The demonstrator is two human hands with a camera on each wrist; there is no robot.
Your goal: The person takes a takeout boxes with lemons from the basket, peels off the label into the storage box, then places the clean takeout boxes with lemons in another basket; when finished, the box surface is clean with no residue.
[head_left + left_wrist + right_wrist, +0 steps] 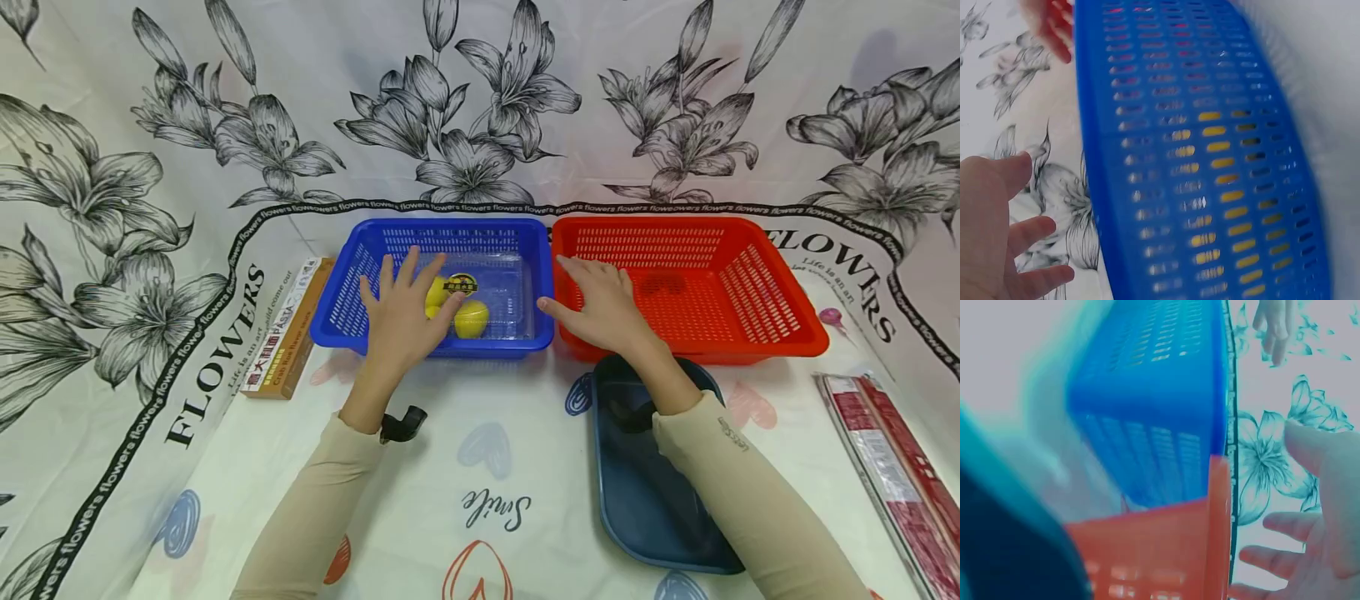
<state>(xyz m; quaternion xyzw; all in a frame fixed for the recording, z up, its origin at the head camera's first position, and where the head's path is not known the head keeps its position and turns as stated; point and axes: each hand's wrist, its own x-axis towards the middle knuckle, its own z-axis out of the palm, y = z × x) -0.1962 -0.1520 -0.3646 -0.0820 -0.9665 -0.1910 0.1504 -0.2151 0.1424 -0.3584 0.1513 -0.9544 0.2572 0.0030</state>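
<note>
yellow fruits [471, 322] in a clear plastic container [504, 287] are contained in the blue basket [450, 223]. above it the left hand [401, 317] is held, fingers spread wide. the right hand [606, 310], fingers likewise spread, is held over the red basket's [750, 287] left end. a dark blue tray [637, 508] is placed below the right forearm.

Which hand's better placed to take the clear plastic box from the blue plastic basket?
Probably the left hand: it hovers above the blue basket, near the clear box; the right hand is mostly over the red plastic basket.
</note>
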